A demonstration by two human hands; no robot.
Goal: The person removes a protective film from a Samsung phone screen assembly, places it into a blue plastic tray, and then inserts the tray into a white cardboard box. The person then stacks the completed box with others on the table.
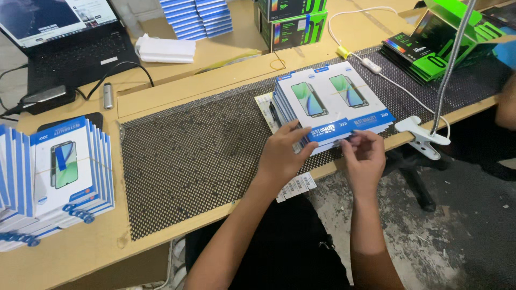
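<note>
A stack of white and blue flat boxes [333,102] with a phone picture on each lies at the right of the dotted black mat [199,156], two side by side on top. My left hand [282,153] grips the stack's near left corner, thumb on top. My right hand [363,156] pinches the near edge of the stack at its blue band. Both hands touch the same stack. What lies under the stack is hidden.
More white and blue boxes [59,177] stand in rows at the left. A laptop [70,37] sits at the back left. Green and black boxes [435,48] lie at the back right. A clamp lamp [427,137] grips the table's edge beside my right hand.
</note>
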